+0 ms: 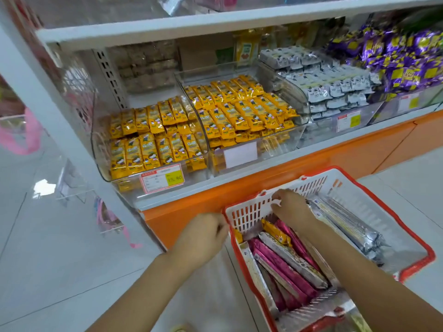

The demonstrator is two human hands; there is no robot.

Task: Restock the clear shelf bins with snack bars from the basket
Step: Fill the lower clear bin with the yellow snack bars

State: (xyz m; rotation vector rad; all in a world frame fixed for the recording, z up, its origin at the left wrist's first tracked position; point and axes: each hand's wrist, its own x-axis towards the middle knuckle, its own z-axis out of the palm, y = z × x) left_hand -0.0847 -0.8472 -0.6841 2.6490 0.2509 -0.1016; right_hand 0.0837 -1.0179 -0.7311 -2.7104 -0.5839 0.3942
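I am watching the right hand reaching into the white slotted plastic basket with a red rim. Its fingers are curling down against the far wall, and I cannot tell whether they are pinching anything. The left hand is gripping the rim at the basket's far-left corner, steadying it by my reading.

The long foil-wrapped snack bars, pink, yellow and silver, are lying in the basket just on the near side of the right hand. Their long axes are running from the far-left corner toward the near-right one. The right hand is therefore the nearer, and I am judging it needs only to come back toward me to meet their ends.

The clear plastic shelf bins, holding small yellow packets, are standing beyond the basket's far wall, up and to the left.
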